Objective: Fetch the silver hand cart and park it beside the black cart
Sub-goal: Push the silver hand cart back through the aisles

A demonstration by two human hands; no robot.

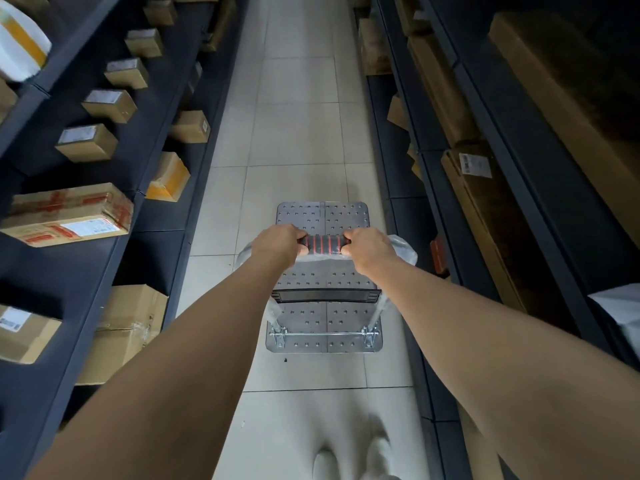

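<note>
Left hand (277, 244), right hand (370, 249) both gripping handle (323, 244); silver hand cart (323, 216) deck low ahead, mid-aisle.

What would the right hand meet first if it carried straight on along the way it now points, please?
The right hand grips the black-and-red handle; past it, the line probably drops onto the front of the silver hand cart's deck, though depth is unclear.

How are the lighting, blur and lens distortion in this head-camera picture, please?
Head view: the tiled floor is bright, the shelves either side dark; wide-angle distortion bows the shelf edges; the silver hand cart, left hand and right hand look sharp; the shoes at the bottom edge are blurred.
</note>
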